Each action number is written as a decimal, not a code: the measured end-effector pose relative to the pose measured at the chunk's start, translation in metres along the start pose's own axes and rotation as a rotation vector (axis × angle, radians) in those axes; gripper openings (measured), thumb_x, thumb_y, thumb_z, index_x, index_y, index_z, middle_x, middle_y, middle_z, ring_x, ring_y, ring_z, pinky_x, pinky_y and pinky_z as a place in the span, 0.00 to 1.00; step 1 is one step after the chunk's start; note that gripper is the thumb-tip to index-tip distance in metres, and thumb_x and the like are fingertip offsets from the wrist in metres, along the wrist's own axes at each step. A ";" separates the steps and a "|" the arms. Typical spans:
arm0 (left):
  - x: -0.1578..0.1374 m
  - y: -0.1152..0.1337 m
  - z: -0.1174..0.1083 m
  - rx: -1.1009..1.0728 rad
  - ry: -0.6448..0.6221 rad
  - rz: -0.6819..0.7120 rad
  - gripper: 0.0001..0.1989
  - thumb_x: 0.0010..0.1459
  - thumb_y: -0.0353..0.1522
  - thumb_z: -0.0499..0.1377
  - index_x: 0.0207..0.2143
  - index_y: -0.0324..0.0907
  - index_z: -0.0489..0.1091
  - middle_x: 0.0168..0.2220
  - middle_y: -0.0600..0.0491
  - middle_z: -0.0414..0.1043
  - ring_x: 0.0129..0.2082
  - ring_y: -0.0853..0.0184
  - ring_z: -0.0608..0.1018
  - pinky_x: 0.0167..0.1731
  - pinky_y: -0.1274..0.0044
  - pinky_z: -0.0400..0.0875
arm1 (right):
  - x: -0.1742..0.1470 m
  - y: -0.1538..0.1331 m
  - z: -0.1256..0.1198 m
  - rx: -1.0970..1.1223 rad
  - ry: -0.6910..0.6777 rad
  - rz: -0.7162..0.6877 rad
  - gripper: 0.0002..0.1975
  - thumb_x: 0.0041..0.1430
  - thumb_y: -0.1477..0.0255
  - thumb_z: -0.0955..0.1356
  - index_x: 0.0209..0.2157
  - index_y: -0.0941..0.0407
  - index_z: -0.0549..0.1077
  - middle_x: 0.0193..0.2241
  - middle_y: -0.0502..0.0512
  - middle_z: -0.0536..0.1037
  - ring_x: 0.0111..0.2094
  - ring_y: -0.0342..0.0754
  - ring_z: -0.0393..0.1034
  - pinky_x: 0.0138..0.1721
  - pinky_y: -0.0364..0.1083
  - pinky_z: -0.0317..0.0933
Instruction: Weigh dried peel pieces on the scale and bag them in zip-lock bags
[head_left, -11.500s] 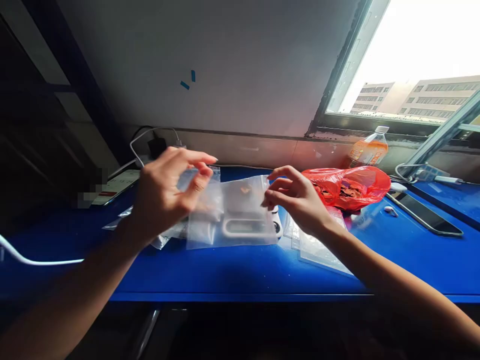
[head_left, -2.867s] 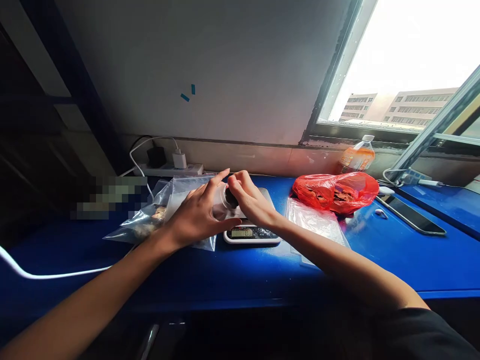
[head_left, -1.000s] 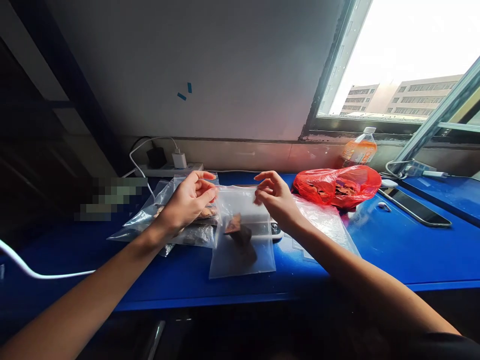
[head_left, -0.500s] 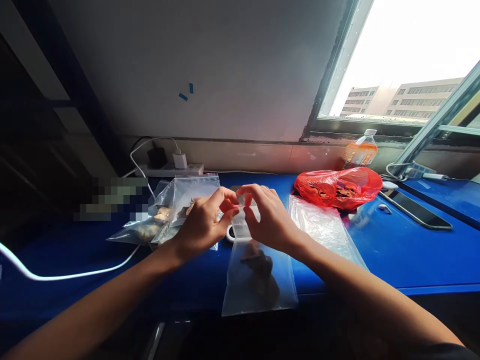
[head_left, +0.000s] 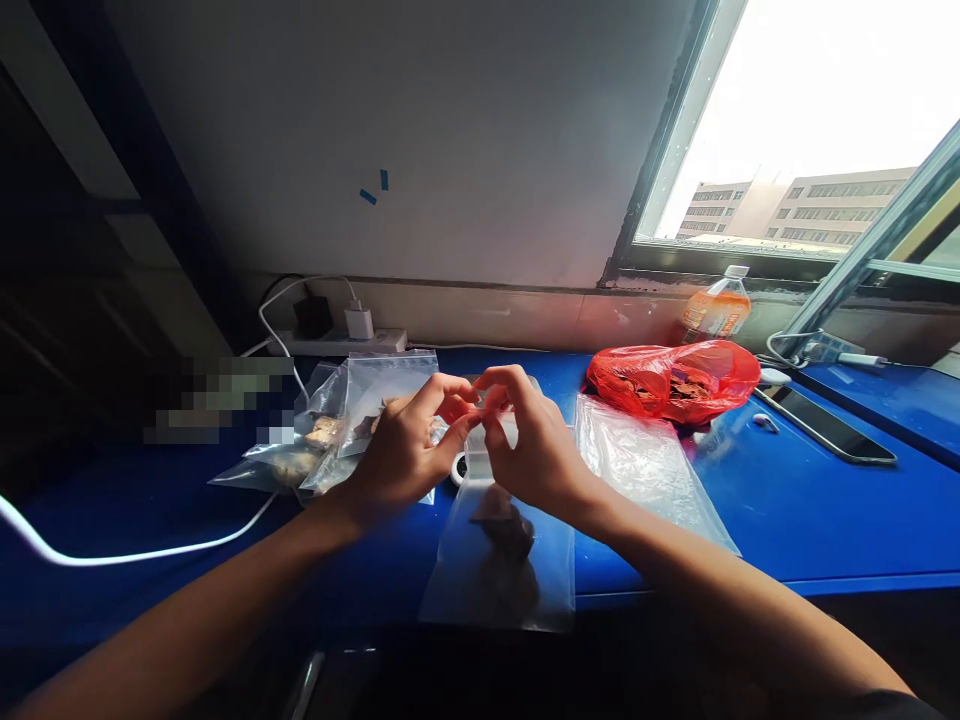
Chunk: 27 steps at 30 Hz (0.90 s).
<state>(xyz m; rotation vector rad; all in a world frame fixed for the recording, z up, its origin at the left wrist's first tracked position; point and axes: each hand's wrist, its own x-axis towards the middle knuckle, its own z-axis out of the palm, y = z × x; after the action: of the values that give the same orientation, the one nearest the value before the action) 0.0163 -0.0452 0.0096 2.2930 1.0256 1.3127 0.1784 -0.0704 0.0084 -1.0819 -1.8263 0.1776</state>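
Observation:
A clear plastic zip bag (head_left: 457,575) with dark brown pieces inside hangs over the front edge of the blue table. Its upper end runs up between my hands. My left hand (head_left: 405,435) pinches thumb and fingers together at the bag's top. Fingertip to fingertip with it, my right hand (head_left: 540,450) is closed in a similar pinch on the same edge. Fingers partly cover that edge. Behind the bag, a round white object with a dark centre (head_left: 459,469) is mostly hidden.
Filled clear bags (head_left: 322,440) lie left of my hands. On the right are a stack of flat plastic bags (head_left: 652,470), a red bag (head_left: 675,380) with brown pieces, a phone (head_left: 825,425), an earbud (head_left: 765,422) and a drink bottle (head_left: 716,308). A white cable (head_left: 150,555) crosses the left side.
My right fingertips have come in to meet the left ones at the bag's top. The bag's lower part has swung slightly left.

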 end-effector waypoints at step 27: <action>0.027 -0.002 -0.074 -0.182 0.559 0.027 0.09 0.52 0.23 0.62 0.26 0.42 0.65 0.32 0.60 0.73 0.34 0.74 0.76 0.41 0.76 0.74 | 0.044 0.071 -0.067 0.230 0.310 0.440 0.13 0.45 0.76 0.65 0.35 0.51 0.62 0.25 0.45 0.66 0.24 0.41 0.58 0.27 0.44 0.54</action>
<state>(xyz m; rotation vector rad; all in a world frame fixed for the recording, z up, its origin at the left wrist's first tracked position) -0.0383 -0.0313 0.0649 1.8475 0.9751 2.0315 0.2680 -0.0174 0.0336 -1.2553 -1.2439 0.4434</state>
